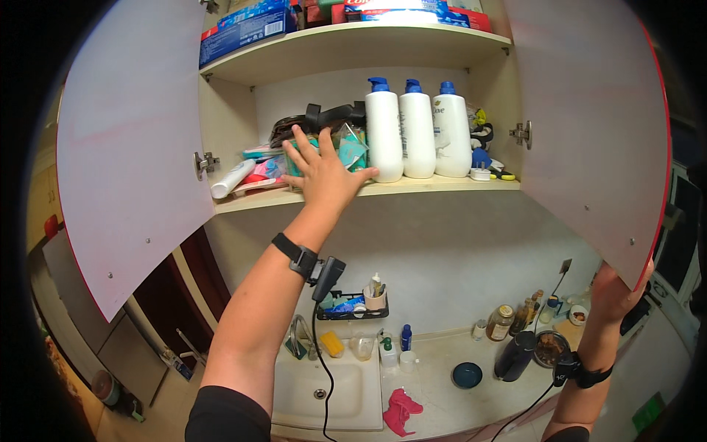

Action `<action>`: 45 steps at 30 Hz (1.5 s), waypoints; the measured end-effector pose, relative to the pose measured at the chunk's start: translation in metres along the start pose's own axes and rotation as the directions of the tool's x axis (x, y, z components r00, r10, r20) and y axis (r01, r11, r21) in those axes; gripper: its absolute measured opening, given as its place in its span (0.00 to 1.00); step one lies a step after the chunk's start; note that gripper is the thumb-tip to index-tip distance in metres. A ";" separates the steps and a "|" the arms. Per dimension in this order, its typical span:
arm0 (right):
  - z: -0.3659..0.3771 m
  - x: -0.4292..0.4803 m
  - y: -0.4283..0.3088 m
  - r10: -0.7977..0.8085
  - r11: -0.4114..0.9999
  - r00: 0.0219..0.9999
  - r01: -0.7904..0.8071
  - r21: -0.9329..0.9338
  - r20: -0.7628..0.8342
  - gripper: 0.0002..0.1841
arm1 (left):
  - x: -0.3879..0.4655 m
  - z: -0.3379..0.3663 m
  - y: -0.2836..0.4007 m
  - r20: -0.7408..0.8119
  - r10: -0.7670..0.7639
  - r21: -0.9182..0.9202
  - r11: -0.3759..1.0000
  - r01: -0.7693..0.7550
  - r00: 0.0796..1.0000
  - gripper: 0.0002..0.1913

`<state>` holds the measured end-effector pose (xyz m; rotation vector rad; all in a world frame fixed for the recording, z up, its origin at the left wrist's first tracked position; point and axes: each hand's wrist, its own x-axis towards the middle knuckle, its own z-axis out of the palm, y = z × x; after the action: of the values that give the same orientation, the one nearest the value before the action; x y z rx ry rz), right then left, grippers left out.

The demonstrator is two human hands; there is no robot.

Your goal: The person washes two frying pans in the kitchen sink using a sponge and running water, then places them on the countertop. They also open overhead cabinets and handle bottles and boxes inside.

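My left hand (326, 171) is spread wide in front of the lower shelf (436, 185) of a wall cabinet. Its fingers lie over green plastic packs (353, 148), and the thumb reaches the base of the nearest white pump bottle (384, 138). Beside that stand two more white bottles with blue tops (418, 132) (452, 135). A black strap-like item (337, 115) rests above the packs. Left of the hand lie a white tube (233, 179) and colourful packets (270, 168). My right hand (616, 290) grips the lower outer corner of the right cabinet door (594, 121), its fingers partly hidden.
The left door (132, 138) also stands open. Toothpaste boxes (248, 33) fill the upper shelf. Below are a white sink (337, 392), a black wall rack (353, 314), a pink cloth (402, 411), a dark bowl (467, 375), a black kettle (515, 356) and jars (500, 322).
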<state>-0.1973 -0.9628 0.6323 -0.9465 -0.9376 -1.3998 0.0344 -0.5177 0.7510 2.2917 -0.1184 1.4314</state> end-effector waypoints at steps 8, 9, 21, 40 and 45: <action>-0.042 0.010 -0.011 0.061 0.992 0.992 -0.073 0.106 0.113 0.30 | 0.026 0.018 -0.061 -0.083 0.148 -0.027 0.988 -0.150 0.986 0.44; -0.044 0.011 -0.011 0.057 0.986 0.991 -0.075 0.147 0.121 0.30 | 0.027 0.017 -0.062 -0.079 0.139 -0.032 0.989 -0.142 0.987 0.45; -0.023 0.003 -0.004 0.096 0.991 0.994 -0.090 0.100 -0.058 0.31 | -0.001 0.024 0.042 -0.143 0.372 -0.228 0.889 -0.397 0.917 0.51; -0.022 -0.001 0.006 0.055 0.970 0.996 -0.038 0.242 -0.065 0.35 | -0.070 -0.066 -0.012 -0.289 0.090 -0.725 0.629 -0.280 0.953 0.44; -0.016 0.001 0.004 -0.068 0.998 0.997 0.068 -0.005 -0.030 0.36 | -0.165 -0.129 -0.081 -0.233 -0.057 -0.782 0.604 -0.152 0.971 0.52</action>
<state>-0.1935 -0.9785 0.6276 -0.9010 -0.9523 -1.4702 -0.1258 -0.4174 0.6297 1.3631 -0.6249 1.2845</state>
